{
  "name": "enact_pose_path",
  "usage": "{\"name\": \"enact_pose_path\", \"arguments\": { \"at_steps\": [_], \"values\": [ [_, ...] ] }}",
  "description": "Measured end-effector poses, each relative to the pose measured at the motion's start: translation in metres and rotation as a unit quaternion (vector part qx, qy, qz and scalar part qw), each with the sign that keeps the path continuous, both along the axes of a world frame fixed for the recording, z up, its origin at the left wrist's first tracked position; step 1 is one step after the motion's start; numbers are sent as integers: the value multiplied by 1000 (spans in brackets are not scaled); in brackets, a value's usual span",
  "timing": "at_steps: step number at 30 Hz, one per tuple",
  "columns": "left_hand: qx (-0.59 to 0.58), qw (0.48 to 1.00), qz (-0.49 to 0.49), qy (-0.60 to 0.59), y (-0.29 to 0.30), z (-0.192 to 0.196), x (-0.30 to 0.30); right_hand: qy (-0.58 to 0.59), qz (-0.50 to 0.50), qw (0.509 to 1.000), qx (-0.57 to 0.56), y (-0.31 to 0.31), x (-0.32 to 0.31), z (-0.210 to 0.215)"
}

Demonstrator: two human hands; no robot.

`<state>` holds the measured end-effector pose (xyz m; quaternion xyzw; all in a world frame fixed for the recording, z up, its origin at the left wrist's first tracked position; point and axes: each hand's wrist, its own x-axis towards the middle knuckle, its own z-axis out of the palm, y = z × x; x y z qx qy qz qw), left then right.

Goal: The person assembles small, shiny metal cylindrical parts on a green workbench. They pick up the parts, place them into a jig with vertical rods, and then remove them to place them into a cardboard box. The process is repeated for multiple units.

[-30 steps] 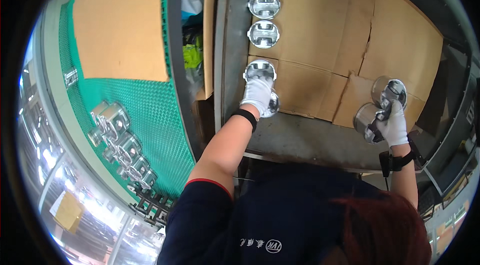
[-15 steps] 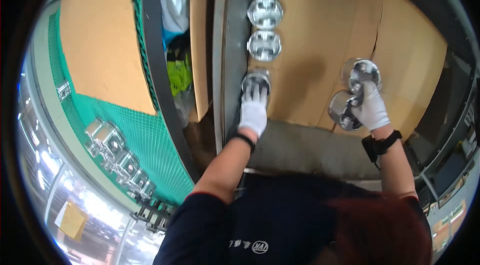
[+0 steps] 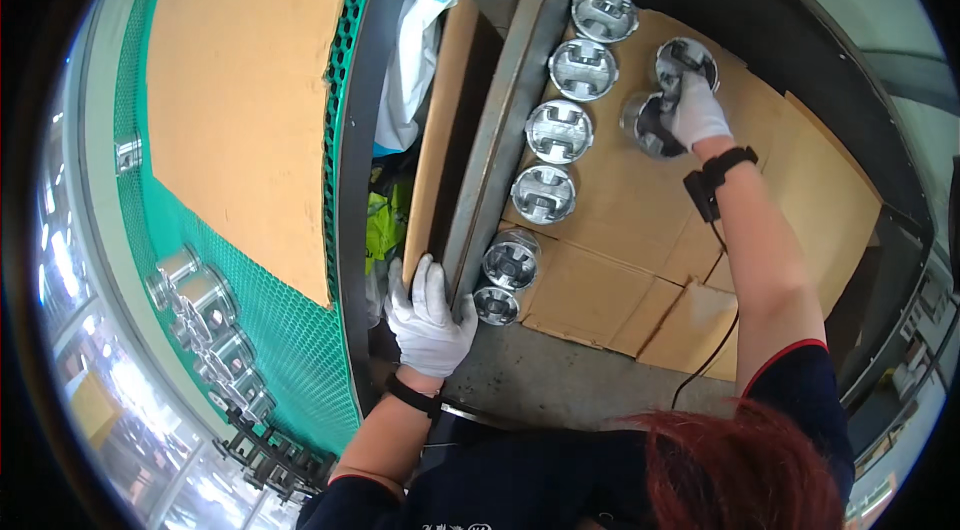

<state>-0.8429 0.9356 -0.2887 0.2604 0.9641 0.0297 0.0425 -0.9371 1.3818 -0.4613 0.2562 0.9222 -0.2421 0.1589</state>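
Observation:
My gloved right hand is closed on two metal pistons, held side by side over the far part of a cardboard sheet. One piston is on the far side of the fingers, and the other piston is to their left. My gloved left hand holds no piston. Its fingers stretch over the bin's left edge, against an upright cardboard panel. Beside its thumb is the nearest piston of a row. Farther along, several pistons line the left wall.
A dark metal bin wall bounds the far side. To the left, a green mesh mat carries several pistons with rods and a large cardboard sheet. A white bag is stuffed in the gap. A cable hangs near my right forearm.
My right hand has moved farther away with the two pistons. My left hand has let go of a piston in the row and shifted left onto the bin's edge. The view has also shifted.

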Motion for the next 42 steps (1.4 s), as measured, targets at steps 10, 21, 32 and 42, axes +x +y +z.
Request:
{"name": "enact_pose_path", "arguments": {
  "at_steps": [10,21,32,42],
  "values": [
    [-5,1000,-5,-13,-5,-1,-1,-33,0,998,55,-1,-54,-40],
    [8,1000,0,-16,-4,2,-8,79,-35,996,30,-4,-34,-52],
    [136,988,53,-48,1,38,8,199,-47,971,-121,-73,147,68],
    [93,932,199,287,-251,213,-73,382,242,883,-123,-287,43,327]
  ]
}}
